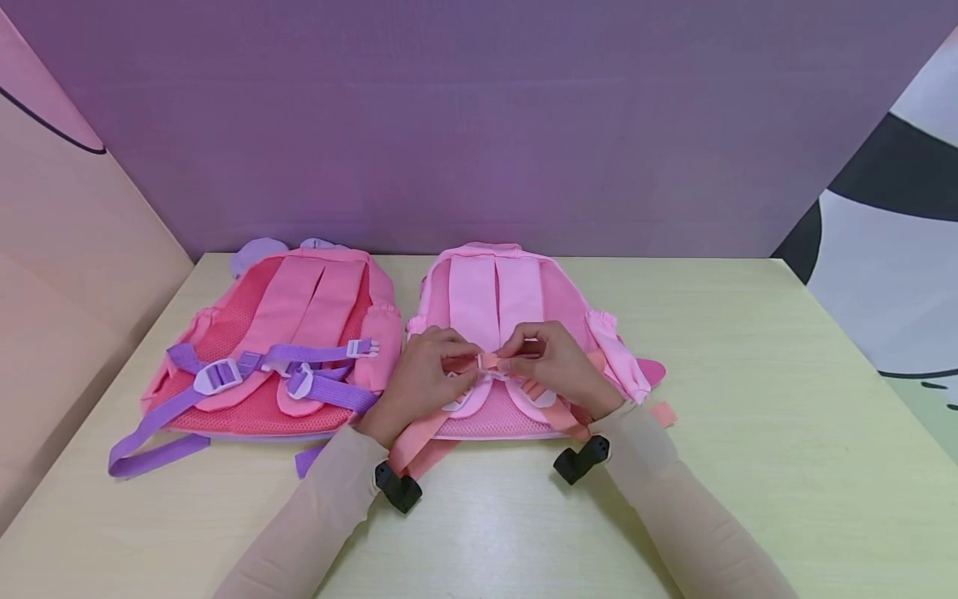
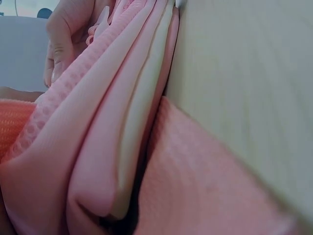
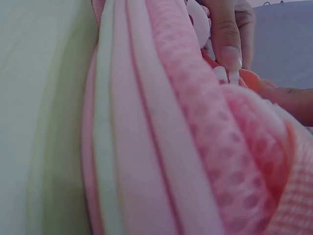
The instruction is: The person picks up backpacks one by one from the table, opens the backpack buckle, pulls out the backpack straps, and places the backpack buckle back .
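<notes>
A light pink backpack [image 1: 516, 420] lies with its shoulder straps facing up. Over its middle, my left hand [image 1: 427, 374] pinches a white plastic buckle [image 1: 481, 363]. Opposite it, the right hand [image 1: 557, 362] pinches the orange webbing strap [image 1: 491, 361] at that buckle, thumb and forefinger together. White prongs [image 3: 221, 74] show beside the left thumb [image 3: 229, 54] in the right wrist view. In the left wrist view, the right hand [image 2: 66, 36] appears beyond the mesh edge; the padded side of the bag covers most of that view.
To the left lies a darker pink backpack [image 1: 258, 416] with purple straps [image 1: 160, 416] and white buckles. Loose orange strap ends [image 1: 419, 437] hang off the near side of the light pink bag. Both bags rest on a pale wooden table [image 1: 748, 399] before a purple panel [image 1: 479, 150].
</notes>
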The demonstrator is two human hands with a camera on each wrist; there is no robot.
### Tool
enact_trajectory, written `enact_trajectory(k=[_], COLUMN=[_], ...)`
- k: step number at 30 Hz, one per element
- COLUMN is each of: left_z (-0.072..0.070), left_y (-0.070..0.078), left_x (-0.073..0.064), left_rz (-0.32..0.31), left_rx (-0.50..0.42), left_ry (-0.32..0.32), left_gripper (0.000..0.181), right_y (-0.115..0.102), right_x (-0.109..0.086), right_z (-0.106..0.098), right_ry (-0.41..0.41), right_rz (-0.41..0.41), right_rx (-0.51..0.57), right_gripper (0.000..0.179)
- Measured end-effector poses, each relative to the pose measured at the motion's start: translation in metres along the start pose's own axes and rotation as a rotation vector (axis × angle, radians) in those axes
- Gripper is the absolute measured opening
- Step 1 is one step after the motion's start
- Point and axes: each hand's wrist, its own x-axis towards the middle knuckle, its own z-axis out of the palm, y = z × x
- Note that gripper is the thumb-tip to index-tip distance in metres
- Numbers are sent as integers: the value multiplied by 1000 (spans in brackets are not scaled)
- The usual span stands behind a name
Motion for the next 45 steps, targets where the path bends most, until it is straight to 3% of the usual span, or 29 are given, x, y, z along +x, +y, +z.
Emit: enact_trajectory(k=[7, 19, 28, 37, 45], left_z=[2, 0, 0, 0, 1], left_y=[-2, 5, 4, 3, 2], left_x=[1, 1, 0, -2, -1], left_rz=[22, 57, 74, 117, 101], left_rx=[1, 94, 93, 61, 40], left_ry=[7, 11, 16, 33, 41], left_gripper=[22, 24, 30, 32, 29], right_y=[-2, -4, -3, -3, 0], right_x=[0, -1, -1, -1, 0], right_z=[0, 2, 1, -1, 0], right_ry=[-46, 18, 25, 21, 10], right_rz=[-4, -17, -48, -95, -87], right_rx=[-19, -24, -58, -67, -22], right_gripper=[12, 17, 21, 11, 4])
